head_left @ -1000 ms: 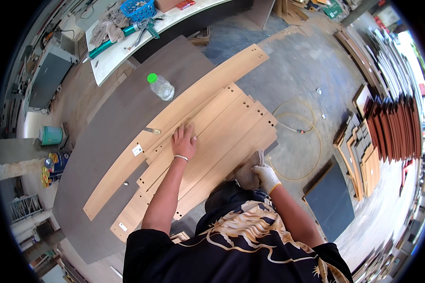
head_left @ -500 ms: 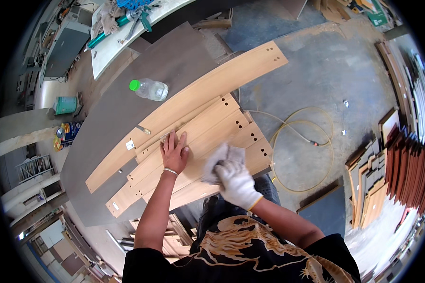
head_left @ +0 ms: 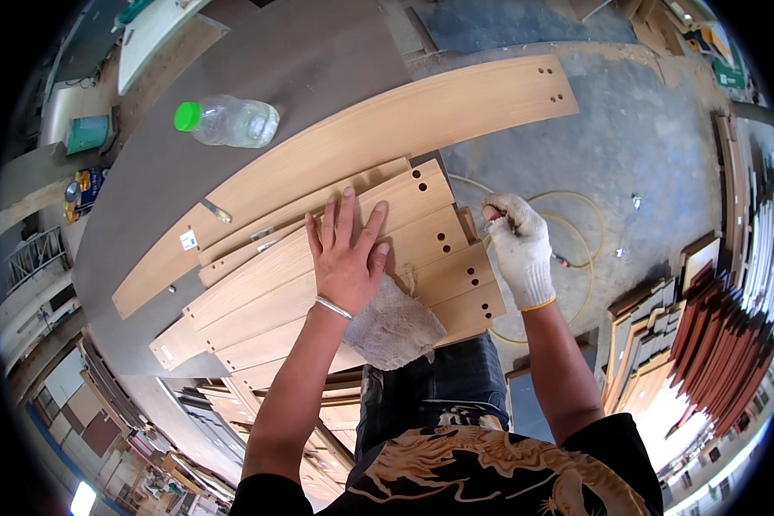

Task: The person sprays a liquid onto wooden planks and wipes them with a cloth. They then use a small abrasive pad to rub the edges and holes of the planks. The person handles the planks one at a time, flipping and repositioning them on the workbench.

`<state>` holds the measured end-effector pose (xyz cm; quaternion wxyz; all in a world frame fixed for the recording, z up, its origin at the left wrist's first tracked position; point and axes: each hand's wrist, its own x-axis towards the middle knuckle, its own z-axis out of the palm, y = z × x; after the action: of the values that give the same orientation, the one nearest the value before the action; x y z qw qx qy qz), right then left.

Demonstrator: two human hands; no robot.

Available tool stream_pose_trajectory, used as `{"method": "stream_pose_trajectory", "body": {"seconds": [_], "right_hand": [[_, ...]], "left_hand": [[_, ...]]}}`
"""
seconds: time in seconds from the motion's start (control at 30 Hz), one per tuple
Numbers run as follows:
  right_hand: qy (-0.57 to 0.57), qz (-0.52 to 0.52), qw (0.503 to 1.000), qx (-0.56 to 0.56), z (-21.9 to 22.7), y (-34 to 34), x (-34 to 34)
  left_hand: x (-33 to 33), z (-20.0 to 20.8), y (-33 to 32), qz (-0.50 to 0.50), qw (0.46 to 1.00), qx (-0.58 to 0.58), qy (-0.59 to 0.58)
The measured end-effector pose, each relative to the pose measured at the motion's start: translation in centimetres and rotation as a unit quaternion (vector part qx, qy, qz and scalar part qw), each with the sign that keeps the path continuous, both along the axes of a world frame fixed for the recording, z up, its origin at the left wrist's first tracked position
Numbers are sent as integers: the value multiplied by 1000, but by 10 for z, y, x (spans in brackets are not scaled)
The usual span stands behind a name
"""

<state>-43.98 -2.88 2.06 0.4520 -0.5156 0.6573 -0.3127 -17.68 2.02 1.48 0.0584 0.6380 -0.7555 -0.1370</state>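
Several light wooden panels (head_left: 421, 215) with drilled holes lie stacked on a grey table (head_left: 146, 181). My bare left hand (head_left: 346, 254), a bracelet on its wrist, presses flat on the stack with the fingers spread. A grey rag (head_left: 396, 322) lies loose on the panels just right of that wrist. My right hand (head_left: 518, 249), in a white knit glove, is curled into a fist at the right end of the panels, its fingertips against their edge. I cannot tell whether anything is inside the fist.
A long curved panel (head_left: 387, 129) lies beyond the stack. A clear plastic bottle (head_left: 232, 120) with a green cap lies on the table at the upper left. A yellow hose (head_left: 576, 215) coils on the concrete floor. More panels (head_left: 714, 344) stand stacked at the right.
My right hand has let go of the rag, which now lies on the panels, and has moved right to the panels' end. The view has moved in closer.
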Motion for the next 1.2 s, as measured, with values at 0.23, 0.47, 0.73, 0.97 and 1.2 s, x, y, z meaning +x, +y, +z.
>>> {"method": "stream_pose_trajectory", "body": {"seconds": [0.23,0.47,0.73,0.97,1.2], "right_hand": [[18,103,985,139,2,-33,12],[89,118,979,140,9,-43,21],[121,167,972,116,9,-54,31],[207,277,938,36,11,-64,30],[319,381,861,-107,10,-70,31]], "left_hand": [[6,-14,-57,-31,995,-17,89],[5,-25,-62,-17,995,-18,95],[13,-26,-62,-13,993,-6,120],[15,-27,-61,-19,990,-8,138],[15,-28,-60,-14,991,-16,136]]}}
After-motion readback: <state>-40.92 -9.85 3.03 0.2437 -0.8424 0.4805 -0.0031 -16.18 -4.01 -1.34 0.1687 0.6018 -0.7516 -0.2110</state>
